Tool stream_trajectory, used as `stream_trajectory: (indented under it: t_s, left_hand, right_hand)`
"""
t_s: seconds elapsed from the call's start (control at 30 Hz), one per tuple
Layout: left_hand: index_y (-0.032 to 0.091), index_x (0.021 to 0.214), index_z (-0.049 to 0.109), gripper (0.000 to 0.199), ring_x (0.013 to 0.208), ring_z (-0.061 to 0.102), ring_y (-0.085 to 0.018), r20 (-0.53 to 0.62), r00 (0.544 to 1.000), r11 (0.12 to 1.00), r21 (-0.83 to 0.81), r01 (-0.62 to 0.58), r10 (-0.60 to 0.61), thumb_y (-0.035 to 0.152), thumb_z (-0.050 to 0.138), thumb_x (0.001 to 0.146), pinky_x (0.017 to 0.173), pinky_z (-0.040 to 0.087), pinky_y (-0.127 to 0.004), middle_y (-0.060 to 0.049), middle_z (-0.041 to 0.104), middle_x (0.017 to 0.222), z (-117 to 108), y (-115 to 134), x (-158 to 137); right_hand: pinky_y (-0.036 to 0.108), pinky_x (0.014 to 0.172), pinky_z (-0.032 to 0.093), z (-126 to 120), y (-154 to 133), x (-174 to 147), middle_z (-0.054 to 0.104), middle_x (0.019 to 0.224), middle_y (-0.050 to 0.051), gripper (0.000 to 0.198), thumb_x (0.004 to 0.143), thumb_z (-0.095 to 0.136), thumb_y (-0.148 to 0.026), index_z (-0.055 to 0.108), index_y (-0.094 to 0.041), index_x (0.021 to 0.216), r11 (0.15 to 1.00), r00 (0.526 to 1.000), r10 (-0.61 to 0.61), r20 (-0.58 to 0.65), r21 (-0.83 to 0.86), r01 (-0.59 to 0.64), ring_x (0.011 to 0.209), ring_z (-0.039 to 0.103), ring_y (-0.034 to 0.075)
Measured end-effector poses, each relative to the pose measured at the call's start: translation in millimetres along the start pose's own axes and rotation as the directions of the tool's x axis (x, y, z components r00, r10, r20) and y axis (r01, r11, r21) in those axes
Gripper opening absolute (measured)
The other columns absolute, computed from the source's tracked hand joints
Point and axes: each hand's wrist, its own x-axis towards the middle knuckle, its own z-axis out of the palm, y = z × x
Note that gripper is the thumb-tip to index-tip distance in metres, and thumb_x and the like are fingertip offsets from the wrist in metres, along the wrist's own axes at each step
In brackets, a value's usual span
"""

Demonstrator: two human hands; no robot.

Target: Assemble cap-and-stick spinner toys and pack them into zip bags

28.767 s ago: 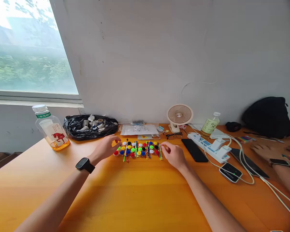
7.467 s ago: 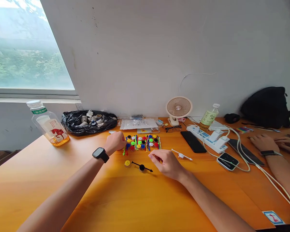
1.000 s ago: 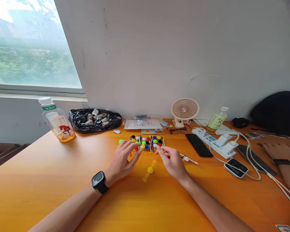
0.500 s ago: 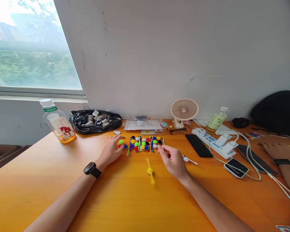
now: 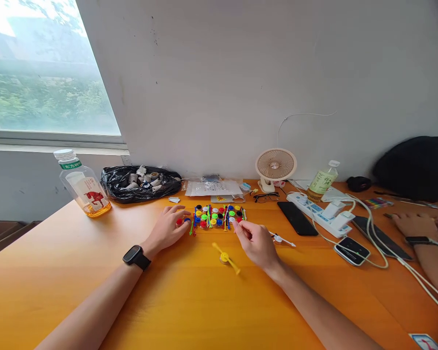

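Firstly, left bottle point(image 5: 78, 183): its green neck band point(image 5: 70, 165) lets us read 东方树, the lettering running on round the curve; on the body label we see a red horse, the smaller print being too fine to make out.
Right bottle point(image 5: 320, 184): pale green label, with upright characters we cannot read.
White packet point(image 5: 215, 188): fine print, too small for us.
Card point(image 5: 424, 341): blue border and red figure, cut off by the bottom of the view.
Yellow spinner point(image 5: 224, 258): in front of us on the table point(image 5: 182, 306), between our two hands; its arrow lies slantwise over the disc, slightly blurred.
Left hand point(image 5: 167, 226): fingers wide and loosely bent at the left end of the coloured discs point(image 5: 213, 222); contact we cannot tell.
Right hand point(image 5: 258, 241): fingers curled, thumb and forefinger close together just beside a white disc; whether they pinch anything, we cannot tell.
White spinner point(image 5: 278, 238): just beyond our right hand, partly hidden by it.
Edges: the tabletop's left edge slants down past the left bottle; the far one meets the wall point(image 5: 204, 87).
Room: broad wood stretches from the yellow spinner towards us, between our forearms; on the right, the phone point(image 5: 297, 218) and power strip point(image 5: 316, 214) narrow it.
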Motion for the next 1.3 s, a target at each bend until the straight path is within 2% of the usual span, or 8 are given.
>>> stream_trajectory:
  t_s: [0.17,0.33,0.57,0.67,0.77,0.9,1.03,1.3]
  left_hand:
    - [0.027,0.107,0.076,0.019,0.121,0.056,-0.033,-0.110,0.991,0.997,0.027,-0.069,0.071,0.037,0.061,0.100,0.103,0.049,-0.053,-0.007,0.068,0.129,-1,6,1]
    - [0.023,0.107,0.073,0.021,0.101,0.064,-0.027,-0.200,0.974,0.988,-0.088,-0.127,0.107,0.039,0.059,0.101,0.089,0.053,-0.041,-0.008,0.073,0.106,-19,27,4]
    - [0.025,0.096,0.075,0.014,0.074,0.064,-0.019,0.085,0.975,0.947,-0.266,-0.178,0.207,0.026,0.066,0.086,0.071,0.051,-0.033,-0.002,0.072,0.081,-38,50,-7]
    - [0.026,0.089,0.076,0.014,0.075,0.065,-0.019,0.191,0.952,0.935,-0.308,-0.174,0.240,0.021,0.070,0.078,0.074,0.052,-0.033,0.000,0.074,0.082,-37,53,-11]
    - [0.027,0.087,0.075,0.007,0.076,0.066,-0.020,0.256,0.933,0.943,-0.278,-0.181,0.255,0.029,0.075,0.080,0.074,0.052,-0.034,-0.001,0.075,0.083,-33,55,-10]
    - [0.026,0.090,0.074,0.020,0.083,0.066,-0.023,0.109,0.980,0.980,-0.126,-0.154,0.168,0.038,0.061,0.098,0.074,0.050,-0.036,-0.004,0.074,0.088,-22,47,-6]
    - [0.025,0.110,0.073,0.024,0.094,0.062,-0.026,-0.040,0.995,0.995,-0.013,-0.094,0.094,0.033,0.051,0.105,0.080,0.052,-0.038,-0.007,0.071,0.101,-8,30,-2]
    - [0.029,0.137,0.065,0.037,0.101,0.052,-0.029,-0.011,0.992,0.989,0.074,-0.128,0.129,0.027,0.046,0.106,0.095,0.048,-0.047,-0.009,0.065,0.119,8,17,-1]
  right_hand:
    - [0.029,0.054,0.021,0,0,0,0.033,0.051,-0.005,0.055,0.104,0.050,-0.052,0.038,-0.020,0.060,1.000,1.000,-0.021,-0.006,-0.015,0.021,0.048,0.031,0.011]
    - [0.029,0.054,0.022,-1,0,0,0.034,0.051,-0.005,0.055,0.105,0.049,-0.053,0.040,-0.021,0.061,1.000,1.000,-0.019,0.002,-0.013,0.019,0.048,0.032,0.011]
    - [0.030,0.055,0.024,-2,-1,-2,0.038,0.052,-0.004,0.054,0.105,0.047,-0.055,0.045,-0.021,0.063,0.999,0.999,-0.034,0.039,-0.011,0.034,0.049,0.036,0.012]
    - [0.029,0.056,0.024,-2,-2,-2,0.038,0.053,-0.004,0.052,0.105,0.048,-0.054,0.047,-0.021,0.064,0.999,0.998,-0.042,0.045,-0.014,0.043,0.050,0.036,0.012]
    - [0.029,0.056,0.024,-2,-2,-2,0.037,0.053,-0.005,0.051,0.105,0.048,-0.053,0.045,-0.021,0.064,0.999,0.998,-0.048,0.051,-0.018,0.049,0.050,0.035,0.012]
    - [0.029,0.056,0.024,-2,-2,-3,0.037,0.053,-0.004,0.052,0.105,0.048,-0.053,0.044,-0.021,0.064,0.998,0.997,-0.049,0.054,-0.030,0.051,0.050,0.036,0.012]
    - [0.029,0.056,0.024,-3,-4,-3,0.038,0.052,-0.004,0.052,0.105,0.047,-0.054,0.044,-0.021,0.064,0.998,0.997,-0.057,0.058,-0.034,0.059,0.049,0.036,0.012]
    - [0.029,0.056,0.023,-2,-5,-4,0.038,0.052,-0.005,0.052,0.105,0.047,-0.054,0.046,-0.021,0.064,0.996,0.995,-0.063,0.078,-0.055,0.068,0.049,0.035,0.012]
